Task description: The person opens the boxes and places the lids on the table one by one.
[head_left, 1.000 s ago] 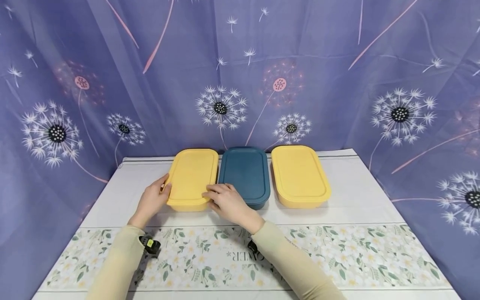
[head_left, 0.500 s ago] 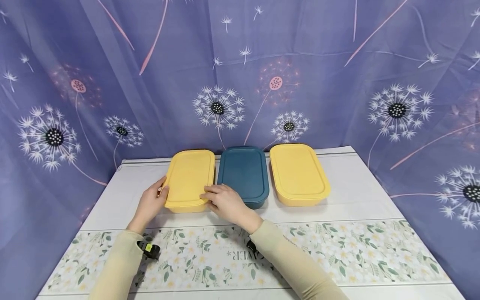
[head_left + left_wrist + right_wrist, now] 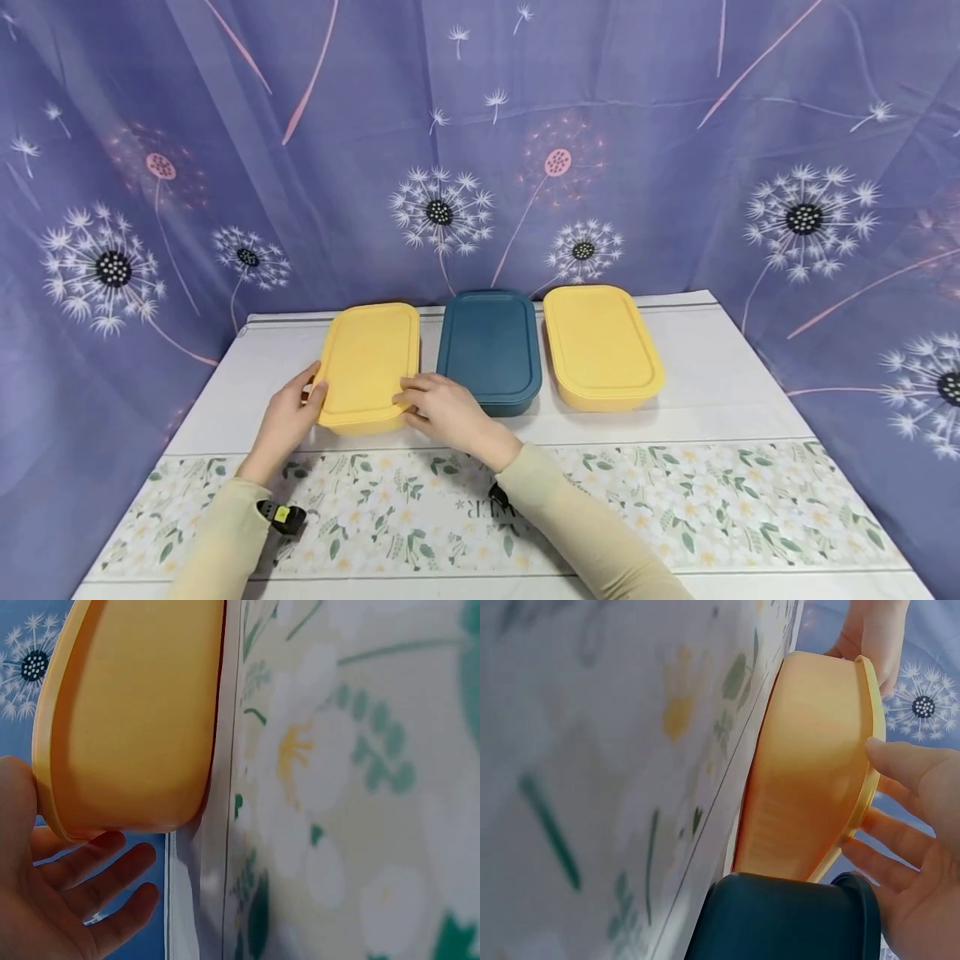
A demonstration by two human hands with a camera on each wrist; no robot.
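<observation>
A yellow lidded food container [image 3: 369,362] lies at the left of a row of three, turned slightly. My left hand [image 3: 288,410] holds its left side, thumb at the lid's rim, with the other fingers low along the wall in the left wrist view. At the near right corner my right hand [image 3: 447,417] grips the lid's rim, thumb and fingers spread along it in the right wrist view. The lid is on. A dark blue lidded container [image 3: 490,350] stands just right of it, apart, with my right fingers close to its near left edge.
A second yellow container [image 3: 602,346], lid on, stands farther right. The white table cover [image 3: 720,417] has a floral band [image 3: 697,508] across its front. A purple dandelion-print curtain [image 3: 315,208] rises behind and on both sides.
The left yellow container has slid left and a little towards me with both hands on it. The gap between it and the blue container has widened; the other two containers stay put.
</observation>
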